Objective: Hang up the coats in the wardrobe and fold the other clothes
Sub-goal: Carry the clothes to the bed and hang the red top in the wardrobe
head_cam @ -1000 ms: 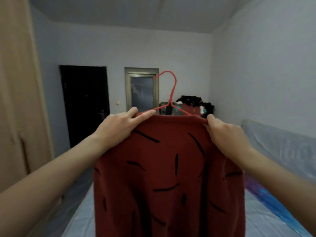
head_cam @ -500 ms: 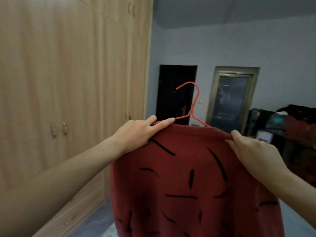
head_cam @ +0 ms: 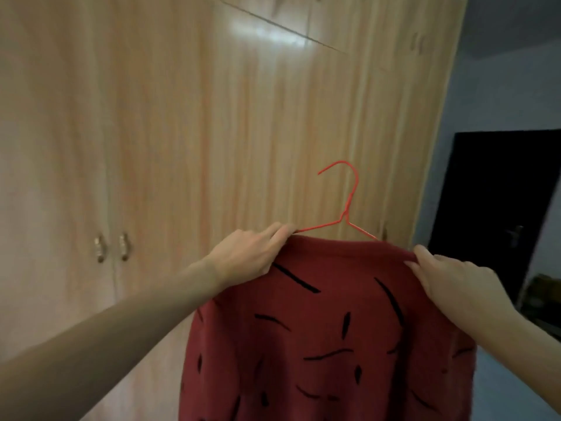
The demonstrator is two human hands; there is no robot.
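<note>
A person holds up a red garment (head_cam: 328,329) with short black dashes across it, threaded on a thin red wire hanger (head_cam: 346,218). The left hand (head_cam: 249,253) pinches the garment's left shoulder, fingers curled over the fabric edge and reaching the hanger's arm. The right hand (head_cam: 455,284) grips the right shoulder, fingers curled into the cloth. The hanger's hook rises above and between the hands, its open end pointing toward the left hand.

Beyond both hands stands a light wood wardrobe (head_cam: 212,147), its doors closed. Two small metal handles (head_cam: 110,247) sit side by side out past the left hand, at about its height. A dark doorway (head_cam: 498,208) lies beyond the right hand.

Likely risks: both hands are occupied and the doors are shut, so one hand must let go to open the wardrobe; that shoulder could then slide off the thin wire and the garment slump or drop. The wire may also tilt under the weight, and the hook could knock the door if carried forward.

No brand, label or readable writing is visible on anything
</note>
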